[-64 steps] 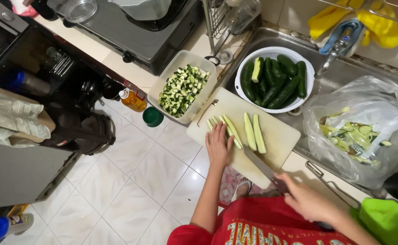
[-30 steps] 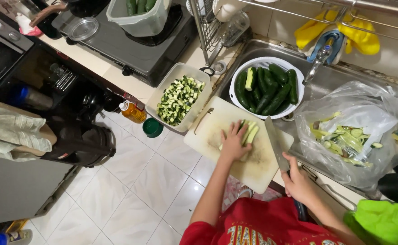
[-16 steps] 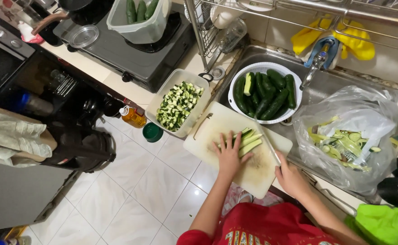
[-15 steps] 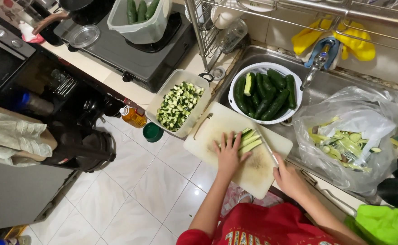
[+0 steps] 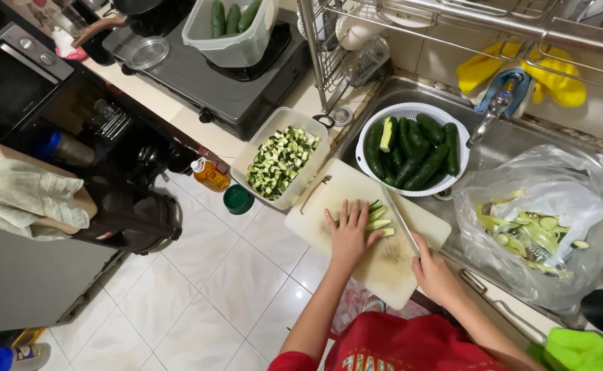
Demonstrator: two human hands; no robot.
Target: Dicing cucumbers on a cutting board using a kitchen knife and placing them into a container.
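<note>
While the left hand (image 5: pixel 349 233) lies flat with fingers spread over the cucumber strips (image 5: pixel 378 217), pinning them to the white cutting board (image 5: pixel 391 264), the right hand (image 5: pixel 433 269) is closed around the handle of a knife (image 5: pixel 399 220). Its blade runs toward 11 o'clock from that hand and sits just at the 3 o'clock side of the strips. At 10 o'clock from the board, touching its corner, stands a rectangular tub of diced cucumber (image 5: pixel 282 159). At 1 o'clock a white colander (image 5: pixel 411 113) in the sink holds whole dark cucumbers. At 3 o'clock lies a clear plastic bag of peelings (image 5: pixel 535 230). Farther off at 11 o'clock, a second tub of whole cucumbers (image 5: pixel 231 27) rests on the stove (image 5: pixel 198 75).
</note>
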